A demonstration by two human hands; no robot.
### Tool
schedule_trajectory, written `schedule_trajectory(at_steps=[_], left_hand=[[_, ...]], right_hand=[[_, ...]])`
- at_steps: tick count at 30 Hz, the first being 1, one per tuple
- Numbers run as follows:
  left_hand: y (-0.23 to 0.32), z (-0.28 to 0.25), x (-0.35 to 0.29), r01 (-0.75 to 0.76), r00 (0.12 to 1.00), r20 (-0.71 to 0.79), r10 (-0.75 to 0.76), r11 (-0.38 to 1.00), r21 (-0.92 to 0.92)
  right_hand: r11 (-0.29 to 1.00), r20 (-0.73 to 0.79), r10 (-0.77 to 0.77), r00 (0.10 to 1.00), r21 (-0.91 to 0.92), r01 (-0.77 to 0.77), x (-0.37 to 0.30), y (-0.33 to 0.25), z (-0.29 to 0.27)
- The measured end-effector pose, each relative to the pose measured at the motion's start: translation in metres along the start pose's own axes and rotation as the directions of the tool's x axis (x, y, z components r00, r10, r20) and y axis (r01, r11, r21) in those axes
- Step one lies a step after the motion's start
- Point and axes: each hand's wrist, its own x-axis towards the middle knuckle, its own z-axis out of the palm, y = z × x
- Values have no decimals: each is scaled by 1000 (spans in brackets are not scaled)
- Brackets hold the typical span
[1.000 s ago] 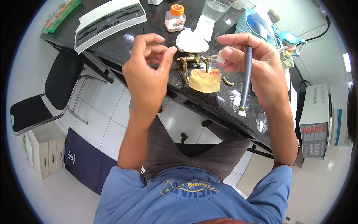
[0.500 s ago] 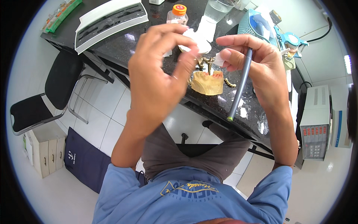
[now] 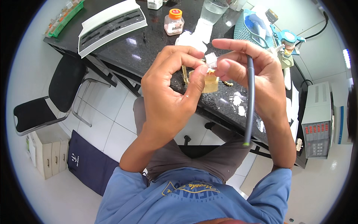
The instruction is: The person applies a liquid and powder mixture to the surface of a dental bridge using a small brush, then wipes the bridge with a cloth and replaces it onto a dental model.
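Both my hands are raised over the bench's front edge, fingertips close together. Between them is a small folded white piece, like tissue or paper. My left hand pinches its near edge between thumb and forefinger. My right hand has its thumb and fingers against the other side. A dark grey pen-like rod with a green end is tucked in the right hand, hanging downward. Behind the fingers stands a yellowish dental model with red marks, partly hidden. Beside it lies a small gold-coloured dental piece.
Crumpled white tissue, an orange-capped jar and a glass of water stand beyond my hands. A teal basket is at the right, a white slotted tray at the left. White powder marks the bench.
My left hand has come right to meet the white piece and now pinches it. The rod in my right hand has swung to hang more upright. The dental model is more covered.
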Motion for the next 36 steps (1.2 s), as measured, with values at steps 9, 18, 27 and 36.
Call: schedule_trajectory(at_steps=[9, 18, 27, 36], left_hand=[[7, 4, -3, -29, 999, 29, 28, 999, 36], [-5, -10, 0, -2, 1000, -16, 5, 984, 180], [12, -9, 12, 115, 989, 107, -106, 990, -80], [17, -5, 9, 266, 957, 206, -204, 900, -345]], right_hand=[[1000, 6, -24, 1000, 11, 24, -5, 3, 1], [1000, -89, -16, 996, -26, 14, -13, -1, -4], [999, -59, -34, 998, -19, 33, -13, 2, -6], [999, -18, -32, 999, -28, 32, -21, -4, -1]])
